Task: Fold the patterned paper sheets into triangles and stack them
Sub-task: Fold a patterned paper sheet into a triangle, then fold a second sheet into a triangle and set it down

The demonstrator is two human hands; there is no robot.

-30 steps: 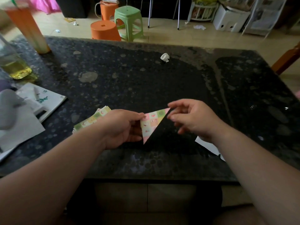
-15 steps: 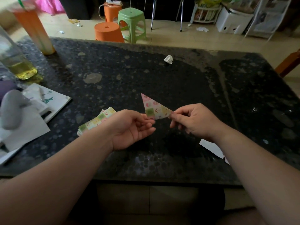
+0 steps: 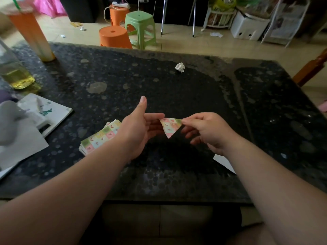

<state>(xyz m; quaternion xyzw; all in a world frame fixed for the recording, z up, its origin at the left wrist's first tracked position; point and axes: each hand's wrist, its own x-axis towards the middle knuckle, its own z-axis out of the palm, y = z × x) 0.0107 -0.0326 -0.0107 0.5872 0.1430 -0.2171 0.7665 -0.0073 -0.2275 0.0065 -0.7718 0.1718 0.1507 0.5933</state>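
Dim foreground, daylight from the far floor, glare on the tabletop (image 3: 203,82), wide-angle bending at edges

Two hands (image 3: 139,133) (image 3: 210,133), one folded triangle (image 3: 170,126), one sheet stack (image 3: 100,137), three stools (image 3: 115,38) (image 3: 139,20) (image 3: 117,14)

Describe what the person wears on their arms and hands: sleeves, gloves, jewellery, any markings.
Nothing is worn. The left arm and right arm are bare to the frame edge, with no sleeves or cuffs. The left hand and right hand have no gloves, watch or bracelet, and no ring shows on the visible fingers.
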